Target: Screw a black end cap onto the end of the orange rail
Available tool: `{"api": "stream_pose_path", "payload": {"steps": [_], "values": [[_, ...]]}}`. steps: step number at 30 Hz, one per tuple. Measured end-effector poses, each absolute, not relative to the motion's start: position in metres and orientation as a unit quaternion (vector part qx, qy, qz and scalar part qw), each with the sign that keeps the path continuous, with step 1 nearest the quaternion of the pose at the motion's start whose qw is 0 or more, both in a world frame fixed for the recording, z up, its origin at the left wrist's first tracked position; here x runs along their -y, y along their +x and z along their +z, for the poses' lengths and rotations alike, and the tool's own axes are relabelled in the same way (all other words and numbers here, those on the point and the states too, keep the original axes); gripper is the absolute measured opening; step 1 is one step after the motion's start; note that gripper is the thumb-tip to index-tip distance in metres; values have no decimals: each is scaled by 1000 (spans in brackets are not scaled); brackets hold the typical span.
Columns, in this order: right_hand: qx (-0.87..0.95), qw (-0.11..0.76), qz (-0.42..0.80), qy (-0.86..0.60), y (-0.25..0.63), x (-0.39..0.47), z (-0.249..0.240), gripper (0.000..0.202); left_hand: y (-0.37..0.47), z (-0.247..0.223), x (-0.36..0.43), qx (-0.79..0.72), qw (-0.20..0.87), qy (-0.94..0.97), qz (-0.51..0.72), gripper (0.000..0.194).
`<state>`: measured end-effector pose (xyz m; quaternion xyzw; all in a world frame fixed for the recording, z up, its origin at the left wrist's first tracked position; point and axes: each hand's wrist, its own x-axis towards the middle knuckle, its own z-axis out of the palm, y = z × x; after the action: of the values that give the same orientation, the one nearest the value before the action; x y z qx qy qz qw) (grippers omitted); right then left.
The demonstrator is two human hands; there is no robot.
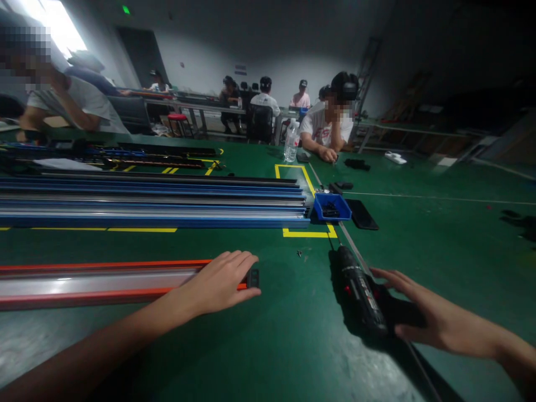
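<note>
My left hand (226,279) rests over the right end of a long orange-edged metal profile (125,279), gripping it between fingers and thumb. A black end cap (253,278) shows just past the fingers. A black cordless drill (362,293) lies on its side on the green table, its bit pointing away from me. My right hand (435,321) is at the drill's handle, fingers and thumb apart around it; whether they touch it I cannot tell. Between the two hands, farther off, lie a few small dark screws (298,253).
Blue and silver profiles (167,204) lie in a stack across the left. Near their ends stand a blue bin (333,207) of small dark parts, a phone (362,215) and a water bottle (291,142). A co-worker (330,120) leans on the table's far side; another sits far left.
</note>
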<state>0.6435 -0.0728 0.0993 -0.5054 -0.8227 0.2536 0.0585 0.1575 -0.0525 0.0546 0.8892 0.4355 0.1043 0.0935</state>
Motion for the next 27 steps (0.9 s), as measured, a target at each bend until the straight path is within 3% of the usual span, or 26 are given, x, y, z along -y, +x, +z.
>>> {"api": "stream_pose_path", "payload": {"steps": [3,6,14,17,22,27], "values": [[833,90,164,-520,641,97,74,99,154,54,51,-430,99,891,104,59],[826,93,102,-547,626,99,62,86,149,53,51,-425,107,892,110,58],[814,-15,34,-580,605,84,65,44,137,55,55,-436,91,890,97,57],[805,-43,-21,-592,613,89,63,42,136,55,56,-438,86,891,88,57],[810,50,-54,-582,632,109,52,62,136,53,55,-440,91,890,75,63],[753,212,97,-616,616,115,58,68,136,55,58,-449,106,884,78,75]]}}
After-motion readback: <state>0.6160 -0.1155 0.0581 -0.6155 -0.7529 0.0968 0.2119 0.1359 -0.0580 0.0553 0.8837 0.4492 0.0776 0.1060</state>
